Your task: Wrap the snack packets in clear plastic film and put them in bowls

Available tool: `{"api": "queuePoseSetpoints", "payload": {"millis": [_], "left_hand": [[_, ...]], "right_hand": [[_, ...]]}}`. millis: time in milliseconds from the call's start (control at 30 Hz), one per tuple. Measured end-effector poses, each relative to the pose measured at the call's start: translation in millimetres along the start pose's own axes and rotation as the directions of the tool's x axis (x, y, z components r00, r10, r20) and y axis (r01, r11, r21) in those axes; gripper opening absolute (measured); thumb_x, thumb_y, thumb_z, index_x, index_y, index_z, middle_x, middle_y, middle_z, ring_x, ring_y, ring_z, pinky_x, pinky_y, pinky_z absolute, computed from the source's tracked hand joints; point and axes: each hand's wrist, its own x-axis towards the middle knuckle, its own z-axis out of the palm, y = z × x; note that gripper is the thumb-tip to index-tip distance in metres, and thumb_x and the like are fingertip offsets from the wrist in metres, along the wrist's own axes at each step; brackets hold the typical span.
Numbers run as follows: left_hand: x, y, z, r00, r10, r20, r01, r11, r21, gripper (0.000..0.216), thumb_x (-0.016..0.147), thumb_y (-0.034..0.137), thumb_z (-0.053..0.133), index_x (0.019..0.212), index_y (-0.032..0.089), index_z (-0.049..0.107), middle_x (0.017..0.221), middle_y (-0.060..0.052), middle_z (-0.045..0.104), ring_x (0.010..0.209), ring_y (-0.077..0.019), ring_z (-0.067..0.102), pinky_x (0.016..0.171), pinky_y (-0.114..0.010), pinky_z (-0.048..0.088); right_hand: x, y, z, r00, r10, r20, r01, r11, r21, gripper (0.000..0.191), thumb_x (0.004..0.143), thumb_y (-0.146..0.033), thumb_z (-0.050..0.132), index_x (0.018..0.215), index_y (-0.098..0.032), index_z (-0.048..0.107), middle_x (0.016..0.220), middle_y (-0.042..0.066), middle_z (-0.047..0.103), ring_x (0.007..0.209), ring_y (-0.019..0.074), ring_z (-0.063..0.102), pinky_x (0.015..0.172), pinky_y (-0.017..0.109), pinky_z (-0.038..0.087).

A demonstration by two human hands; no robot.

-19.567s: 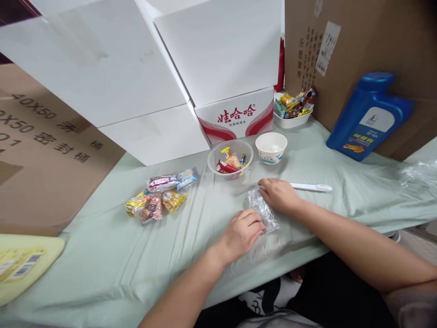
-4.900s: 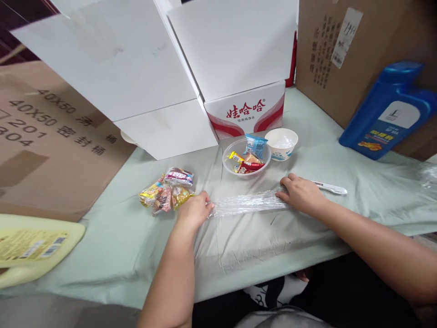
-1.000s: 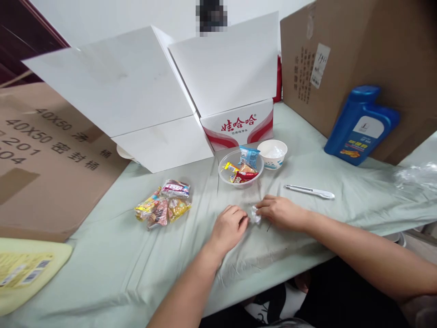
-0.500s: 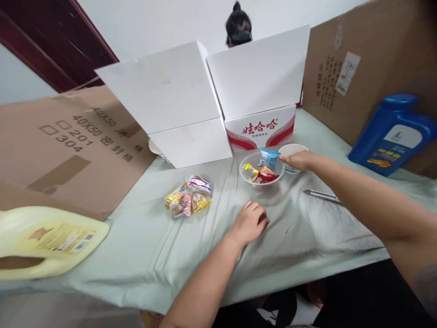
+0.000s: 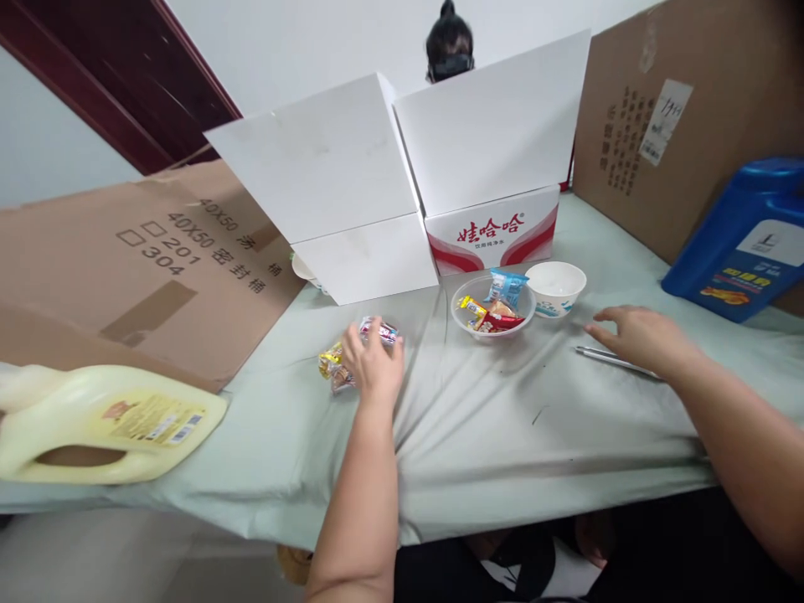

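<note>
My left hand (image 5: 375,366) reaches over a small pile of wrapped snacks (image 5: 335,363) on the pale green cloth, its fingers curled down on the packets and hiding most of them. Whether it grips one I cannot tell. My right hand (image 5: 636,337) lies flat with fingers spread, resting by the white utility knife (image 5: 612,358). A clear plastic bowl (image 5: 467,322) holding several wrapped snacks sits between my hands, farther back, with a blue packet propped on its rim. A white paper cup (image 5: 556,289) stands just right of it.
An open white carton (image 5: 490,234) with red print stands behind the bowls. Brown cardboard sheets (image 5: 126,268) lean at left and right. A cream jug (image 5: 100,423) lies at the left edge, a blue jug (image 5: 747,239) at the right. Another person's head (image 5: 449,46) shows behind the carton.
My left hand has moved left from the cloth's middle onto the snack pile. My right hand has drawn back from the paper cup to the knife. The crumpled clear wrap is gone from view.
</note>
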Motion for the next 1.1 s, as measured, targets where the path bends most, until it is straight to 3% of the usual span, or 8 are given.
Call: {"api": "queuePoseSetpoints", "payload": {"millis": [167, 367, 467, 533, 600, 800, 900, 1100], "left_hand": [[12.8, -13.9, 10.6, 0.964, -0.151, 0.217, 0.112, 0.977, 0.182, 0.052, 0.091, 0.043, 0.051, 0.138, 0.019, 0.051, 0.143, -0.022, 0.047, 0.142, -0.0439, 0.025, 0.107, -0.071, 0.021], [-9.1, 14.6, 6.7, 0.959, 0.227, 0.168, -0.189, 0.958, -0.214, 0.028, 0.091, 0.030, 0.049, 0.105, 0.018, 0.070, 0.138, -0.015, 0.055, 0.126, -0.0284, 0.054, 0.107, -0.046, 0.041], [-29.0, 35.9, -3.8, 0.779, 0.569, 0.262, -0.349, 0.741, -0.573, 0.020, 0.088, 0.029, 0.056, 0.076, 0.021, 0.069, 0.112, -0.009, 0.070, 0.114, -0.0249, 0.062, 0.100, -0.042, 0.048], [-40.8, 48.5, -9.8, 0.604, 0.732, 0.314, -0.335, 0.591, -0.734, 0.022, 0.084, 0.026, 0.063, 0.063, 0.021, 0.062, 0.094, -0.006, 0.073, 0.116, -0.0253, 0.061, 0.101, -0.043, 0.047], [-48.2, 57.3, -13.5, 0.525, 0.789, 0.319, -0.285, 0.516, -0.808, 0.023, 0.082, 0.023, 0.067, 0.060, 0.020, 0.058, 0.081, -0.005, 0.071, 0.117, -0.0262, 0.059, 0.100, -0.045, 0.047], [-52.8, 62.1, -9.6, 0.653, 0.709, 0.265, -0.099, 0.428, -0.898, 0.031, 0.080, 0.030, 0.072, 0.058, 0.019, 0.053, 0.068, -0.002, 0.063, 0.073, -0.0155, 0.064, 0.095, -0.044, 0.052], [-59.2, 63.1, -1.5, 0.660, 0.697, 0.281, -0.036, 0.403, -0.915, 0.038, 0.077, 0.034, 0.076, 0.057, 0.019, 0.047, 0.066, 0.000, 0.059, 0.069, -0.0140, 0.061, 0.086, -0.039, 0.055], [-64.9, 62.9, 28.3, 0.951, 0.148, 0.270, 0.040, 0.811, -0.583, 0.045, 0.068, 0.037, 0.079, 0.102, 0.020, 0.055, 0.102, -0.007, 0.060, 0.098, -0.0234, 0.060, 0.088, -0.043, 0.050]], "right_hand": [[-2.0, 15.4, 21.3, 0.991, 0.008, 0.134, 0.002, 0.997, -0.079, 0.039, 0.091, -0.048, 0.048, 0.105, -0.018, 0.069, 0.115, 0.017, 0.065, 0.107, 0.0339, 0.058, 0.082, 0.042, 0.044], [1.3, 11.3, 27.7, 0.990, -0.119, 0.072, 0.124, 0.990, -0.072, 0.030, 0.093, -0.032, 0.044, 0.096, -0.015, 0.069, 0.104, 0.016, 0.066, 0.102, 0.0301, 0.061, 0.082, 0.039, 0.045], [-1.9, 9.5, 31.4, 0.984, -0.171, 0.052, 0.174, 0.983, -0.062, 0.030, 0.093, -0.034, 0.046, 0.094, -0.014, 0.069, 0.101, 0.016, 0.066, 0.100, 0.0300, 0.060, 0.084, 0.039, 0.044], [-5.0, 9.3, 32.2, 0.972, -0.228, 0.051, 0.230, 0.972, -0.045, 0.030, 0.090, -0.039, 0.052, 0.092, -0.015, 0.068, 0.098, 0.015, 0.065, 0.098, 0.0297, 0.060, 0.084, 0.039, 0.044], [-8.2, 8.7, 31.5, 0.954, -0.291, 0.066, 0.294, 0.955, -0.034, 0.025, 0.087, -0.039, 0.058, 0.093, -0.016, 0.067, 0.098, 0.013, 0.065, 0.097, 0.0296, 0.060, 0.083, 0.038, 0.044], [-15.1, -4.8, 25.3, 0.908, -0.417, 0.042, 0.417, 0.909, -0.003, 0.013, 0.090, -0.027, 0.054, 0.093, -0.017, 0.061, 0.094, 0.011, 0.067, 0.090, 0.0267, 0.062, 0.078, 0.035, 0.043], [-19.9, -16.1, 23.8, 0.916, -0.401, 0.016, 0.393, 0.904, 0.169, 0.014, 0.095, -0.028, 0.048, 0.102, -0.020, 0.057, 0.098, 0.008, 0.070, 0.089, 0.0234, 0.064, 0.074, 0.031, 0.043], [-27.8, -30.0, 27.9, 0.887, -0.457, 0.069, 0.430, 0.870, 0.241, 0.018, 0.096, -0.027, 0.046, 0.108, -0.019, 0.056, 0.105, 0.008, 0.069, 0.091, 0.0227, 0.066, 0.073, 0.030, 0.043]]}}
